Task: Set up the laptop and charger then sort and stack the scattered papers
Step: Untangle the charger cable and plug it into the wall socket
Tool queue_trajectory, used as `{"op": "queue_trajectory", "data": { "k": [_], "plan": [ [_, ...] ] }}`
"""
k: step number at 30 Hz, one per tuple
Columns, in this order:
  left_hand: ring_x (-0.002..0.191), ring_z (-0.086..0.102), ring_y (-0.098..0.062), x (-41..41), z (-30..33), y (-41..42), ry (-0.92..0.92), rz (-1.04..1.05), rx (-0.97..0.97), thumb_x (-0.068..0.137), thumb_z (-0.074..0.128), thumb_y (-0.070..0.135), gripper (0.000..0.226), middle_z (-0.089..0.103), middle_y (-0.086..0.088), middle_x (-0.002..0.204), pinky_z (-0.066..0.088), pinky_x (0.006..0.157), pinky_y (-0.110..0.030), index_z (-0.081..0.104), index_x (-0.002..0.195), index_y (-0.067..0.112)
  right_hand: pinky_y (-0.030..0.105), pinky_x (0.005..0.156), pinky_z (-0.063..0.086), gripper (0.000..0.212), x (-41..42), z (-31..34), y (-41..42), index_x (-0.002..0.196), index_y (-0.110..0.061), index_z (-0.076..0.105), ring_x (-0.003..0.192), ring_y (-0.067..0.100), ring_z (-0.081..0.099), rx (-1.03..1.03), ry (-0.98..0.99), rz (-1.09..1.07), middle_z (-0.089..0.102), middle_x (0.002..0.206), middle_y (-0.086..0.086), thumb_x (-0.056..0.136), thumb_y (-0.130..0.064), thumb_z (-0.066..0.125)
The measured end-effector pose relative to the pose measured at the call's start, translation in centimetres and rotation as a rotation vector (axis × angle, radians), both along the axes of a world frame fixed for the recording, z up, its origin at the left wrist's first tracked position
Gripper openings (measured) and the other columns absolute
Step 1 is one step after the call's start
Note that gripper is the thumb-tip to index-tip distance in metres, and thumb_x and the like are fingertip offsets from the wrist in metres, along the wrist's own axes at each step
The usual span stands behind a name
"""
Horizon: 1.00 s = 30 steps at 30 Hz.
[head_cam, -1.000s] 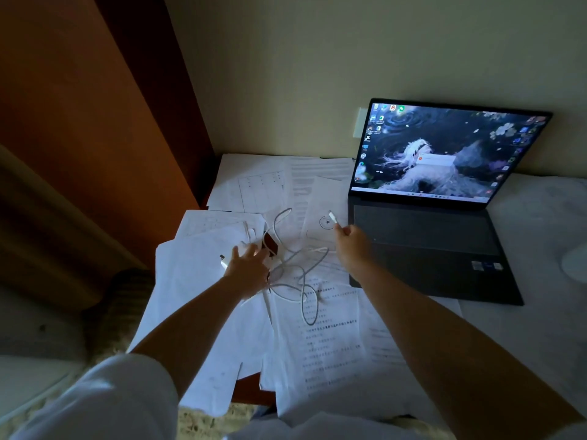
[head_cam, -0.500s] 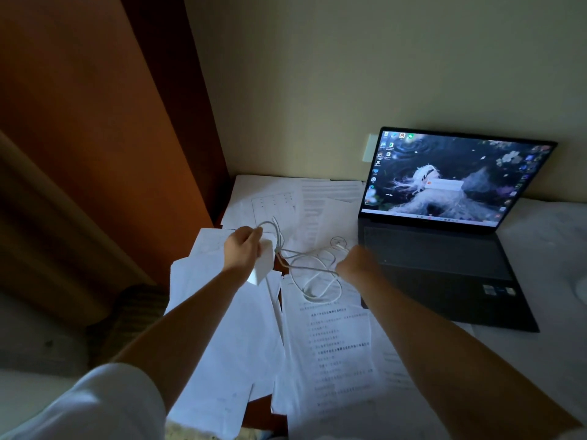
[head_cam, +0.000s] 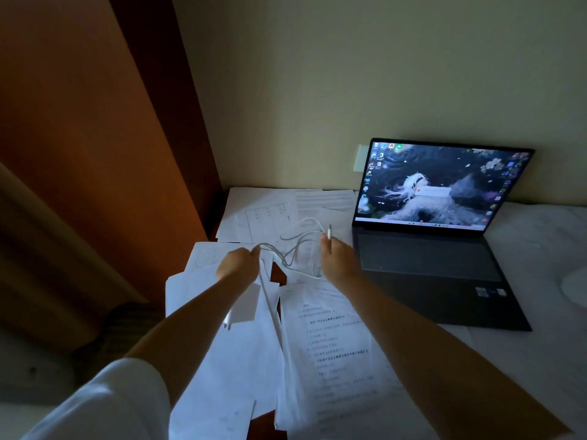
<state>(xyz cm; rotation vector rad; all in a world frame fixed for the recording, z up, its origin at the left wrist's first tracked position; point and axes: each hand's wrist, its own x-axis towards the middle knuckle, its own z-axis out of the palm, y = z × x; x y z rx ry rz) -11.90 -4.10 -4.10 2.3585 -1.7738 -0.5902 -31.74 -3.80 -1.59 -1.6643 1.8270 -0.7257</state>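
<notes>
The dark laptop (head_cam: 438, 268) stands open at the right with its screen lit. My left hand (head_cam: 239, 265) is closed on the white charger cable (head_cam: 297, 249), and the white charger brick (head_cam: 244, 304) hangs below that hand, prongs down. My right hand (head_cam: 336, 258) pinches the cable's plug end (head_cam: 329, 231), just left of the laptop's left edge. The cable loops loosely between the two hands. Scattered white papers (head_cam: 333, 344), some printed, cover the table under and around my arms.
An orange-brown wooden panel (head_cam: 95, 138) stands close on the left, with the pale wall behind. A wall socket plate (head_cam: 360, 157) peeks out behind the laptop's left corner. A white cloth (head_cam: 546, 236) covers the right of the surface. More sheets (head_cam: 270, 211) lie at the back.
My left hand has lifted the cable so the charger brick dangles free off the papers. My right hand has raised the plug end, near the laptop's left side.
</notes>
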Motion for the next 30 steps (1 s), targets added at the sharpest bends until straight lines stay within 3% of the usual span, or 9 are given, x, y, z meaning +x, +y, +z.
{"op": "queue_trajectory", "data": {
  "k": [6, 10, 15, 18, 22, 24, 26, 28, 30],
  "plan": [
    [0.08, 0.065, -0.022, 0.6, -1.2, -1.0, 0.086, 0.102, 0.125, 0.103, 0.018, 0.045, 0.061, 0.064, -0.012, 0.085, 0.054, 0.073, -0.031, 0.059, 0.086, 0.004, 0.047, 0.087, 0.052, 0.052, 1.4, -3.4, -0.7, 0.103, 0.001, 0.062, 0.094, 0.034, 0.065, 0.259, -0.294, -0.18, 0.067, 0.1, 0.021, 0.101, -0.04, 0.03],
    [0.106, 0.062, -0.029, 1.4, -1.9, -1.9, 0.029, 0.064, 0.175, 0.104, 0.024, 0.034, 0.048, 0.063, -0.015, 0.114, 0.05, 0.093, -0.038, 0.058, 0.116, 0.003, 0.028, 0.076, 0.038, 0.046, 1.2, -3.5, -1.7, 0.101, 0.01, 0.06, 0.096, 0.037, 0.057, 0.009, -0.222, -0.346, 0.061, 0.101, 0.026, 0.104, -0.025, 0.03],
    [0.1, 0.06, -0.028, 1.9, -3.6, -2.7, -0.035, -0.074, 0.09, 0.1, 0.034, 0.015, 0.032, 0.062, -0.014, 0.112, 0.05, 0.083, -0.034, 0.06, 0.117, 0.005, 0.022, 0.074, 0.029, 0.038, 1.3, -2.5, -3.0, 0.095, 0.017, 0.062, 0.087, 0.043, 0.055, -0.366, -0.099, -0.504, 0.054, 0.097, 0.037, 0.091, -0.013, 0.039],
    [0.098, 0.058, -0.027, 2.1, -3.5, -2.3, -0.037, -0.034, -0.147, 0.101, 0.038, 0.023, 0.034, 0.057, -0.015, 0.112, 0.047, 0.076, -0.031, 0.065, 0.111, 0.007, 0.019, 0.08, 0.033, 0.038, 1.9, -2.4, -4.3, 0.101, 0.016, 0.062, 0.099, 0.04, 0.056, -0.317, -0.241, -0.479, 0.057, 0.106, 0.034, 0.095, -0.014, 0.039],
    [0.083, 0.062, -0.031, 2.4, -3.4, -1.8, 0.228, -0.074, -0.323, 0.098, 0.048, 0.023, 0.028, 0.065, -0.014, 0.094, 0.042, 0.066, -0.029, 0.067, 0.096, 0.003, 0.028, 0.095, 0.043, 0.03, 4.1, -2.4, -4.6, 0.116, 0.009, 0.059, 0.113, 0.038, 0.056, -0.336, -0.142, -0.126, 0.058, 0.122, 0.026, 0.088, 0.012, 0.048],
    [0.069, 0.062, -0.029, 2.6, -3.2, -1.3, 0.287, -0.135, -0.371, 0.097, 0.052, 0.021, 0.023, 0.067, -0.013, 0.079, 0.043, 0.059, -0.03, 0.067, 0.094, 0.004, 0.038, 0.105, 0.041, 0.039, 5.0, -2.9, -4.9, 0.123, 0.006, 0.056, 0.125, 0.034, 0.051, -0.308, 0.047, 0.201, 0.048, 0.138, 0.022, 0.086, 0.014, 0.048],
    [0.058, 0.061, -0.026, 2.8, -3.0, -0.8, 0.361, -0.128, -0.394, 0.097, 0.053, 0.02, 0.02, 0.065, -0.011, 0.068, 0.047, 0.055, -0.032, 0.067, 0.096, 0.006, 0.034, 0.11, 0.035, 0.044, 5.8, -3.3, -5.2, 0.132, 0.001, 0.051, 0.133, 0.026, 0.043, -0.164, 0.176, 0.367, 0.039, 0.148, 0.013, 0.09, 0.009, 0.044],
    [0.055, 0.063, -0.02, 3.1, -3.0, -0.5, 0.471, -0.045, -0.389, 0.097, 0.052, 0.019, 0.018, 0.066, -0.007, 0.067, 0.053, 0.055, -0.031, 0.066, 0.1, 0.007, 0.026, 0.105, 0.035, 0.041, 6.4, -3.7, -5.1, 0.131, -0.004, 0.053, 0.13, 0.024, 0.047, -0.067, 0.197, 0.398, 0.047, 0.143, 0.012, 0.093, 0.003, 0.043],
    [0.055, 0.064, -0.016, 3.4, -3.0, -0.2, 0.561, 0.059, -0.387, 0.097, 0.052, 0.019, 0.019, 0.067, -0.004, 0.07, 0.055, 0.057, -0.028, 0.065, 0.105, 0.007, 0.023, 0.087, 0.043, 0.035, 6.6, -4.3, -4.7, 0.127, -0.011, 0.059, 0.111, 0.027, 0.059, 0.03, 0.171, 0.398, 0.061, 0.125, 0.013, 0.095, -0.004, 0.043]
  ]
}}
